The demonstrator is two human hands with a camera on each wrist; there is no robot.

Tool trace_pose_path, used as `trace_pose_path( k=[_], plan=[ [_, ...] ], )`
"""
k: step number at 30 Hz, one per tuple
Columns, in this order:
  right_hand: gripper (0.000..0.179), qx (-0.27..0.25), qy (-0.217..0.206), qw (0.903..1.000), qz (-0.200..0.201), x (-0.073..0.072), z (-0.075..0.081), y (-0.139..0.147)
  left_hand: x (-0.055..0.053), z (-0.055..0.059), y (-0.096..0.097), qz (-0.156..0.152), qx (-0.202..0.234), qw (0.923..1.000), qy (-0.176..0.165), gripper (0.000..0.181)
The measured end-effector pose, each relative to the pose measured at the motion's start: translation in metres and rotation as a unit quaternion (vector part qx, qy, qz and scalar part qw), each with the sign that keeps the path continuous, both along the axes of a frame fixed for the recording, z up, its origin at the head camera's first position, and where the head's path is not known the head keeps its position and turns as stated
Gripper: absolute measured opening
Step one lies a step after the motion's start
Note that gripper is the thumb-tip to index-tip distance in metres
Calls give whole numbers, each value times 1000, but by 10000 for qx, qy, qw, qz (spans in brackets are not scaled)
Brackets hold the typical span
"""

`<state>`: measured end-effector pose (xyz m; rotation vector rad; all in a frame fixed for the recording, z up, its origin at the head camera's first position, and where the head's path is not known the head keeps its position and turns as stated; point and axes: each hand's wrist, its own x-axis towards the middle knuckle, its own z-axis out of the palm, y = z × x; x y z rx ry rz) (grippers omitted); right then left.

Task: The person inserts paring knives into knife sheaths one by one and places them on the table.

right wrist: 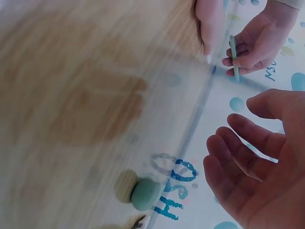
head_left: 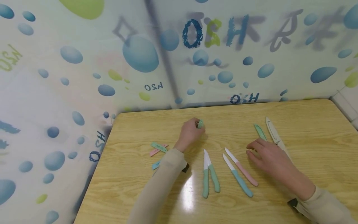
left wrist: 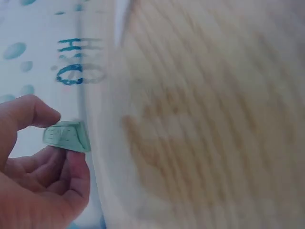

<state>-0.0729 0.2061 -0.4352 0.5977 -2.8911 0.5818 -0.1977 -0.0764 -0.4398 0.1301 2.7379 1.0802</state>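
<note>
My left hand (head_left: 191, 132) pinches a small green blade sheath (head_left: 200, 123) between thumb and fingers, above the far middle of the table. Raised lettering shows on that sheath (left wrist: 66, 135) in the left wrist view. My right hand (head_left: 269, 158) hovers with loosely bent fingers, holding nothing, beside a green sheath-like piece (head_left: 260, 131) and a cream knife (head_left: 274, 132), both partly hidden by it. Between the hands lie two green-handled knives (head_left: 206, 183) with tips close together, a blue-handled knife (head_left: 241, 182) and a pink-handled knife (head_left: 246, 172), their white blades bare.
Left of the left forearm, a green sheath (head_left: 158, 146) lies across a pink sheath (head_left: 153, 152). A blue sheath (head_left: 155, 165) is partly covered by the left sleeve. A patterned wall covering (head_left: 173, 71) stands along the back of the wooden table (head_left: 321, 140).
</note>
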Motion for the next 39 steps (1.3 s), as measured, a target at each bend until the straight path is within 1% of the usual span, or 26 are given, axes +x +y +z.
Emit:
trace_pose_path(
  k=[2, 5, 7, 11, 13, 15, 18, 22, 24, 27, 33, 36, 39],
  plan=[
    [17, 1, -24, 10000, 21, 1, 0, -2, 3, 2, -4, 74, 390, 9992, -16, 34],
    [17, -36, -66, 10000, 38, 4, 0, -6, 6, 2, -8, 29, 996, 9950, -21, 37],
    [17, -44, -120, 9999, 15, 6, 0, -10, 9, 3, -11, 5, 1325, 9912, -34, 38],
    [18, -101, -363, 9993, -58, 8, 2, -17, 17, 4, -15, -8, 2011, 9795, -74, 33],
    [17, -166, -422, 9990, -32, 8, 3, -21, 22, 4, -17, 0, 2475, 9688, -134, 32],
    [16, -214, -380, 9990, 48, 9, 3, -25, 26, 6, -19, 41, 2927, 9560, -196, 32],
    [14, -229, -317, 9991, 169, 10, 1, -32, 31, 7, -23, 184, 3489, 9365, -292, 34],
    [13, -181, -244, 9993, 219, 12, 0, -43, 36, 6, -27, 443, 3961, 9166, -296, 31],
    [11, -141, -108, 9995, 273, 12, 0, -48, 39, 6, -28, 535, 4202, 9054, -301, 30],
    [11, -114, -44, 9992, 377, 13, 0, -56, 42, 4, -31, 688, 4525, 8884, -360, 29],
    [12, -74, -108, 9987, 497, 16, 1, -71, 52, 1, -35, 1042, 4897, 8645, -440, 25],
    [12, -9, -114, 9982, 587, 17, -1, -79, 55, 1, -37, 1083, 5043, 8557, -418, 23],
    [15, 48, -147, 9975, 686, 19, -5, -85, 58, 1, -38, 1103, 5140, 8497, -399, 23]
  ],
)
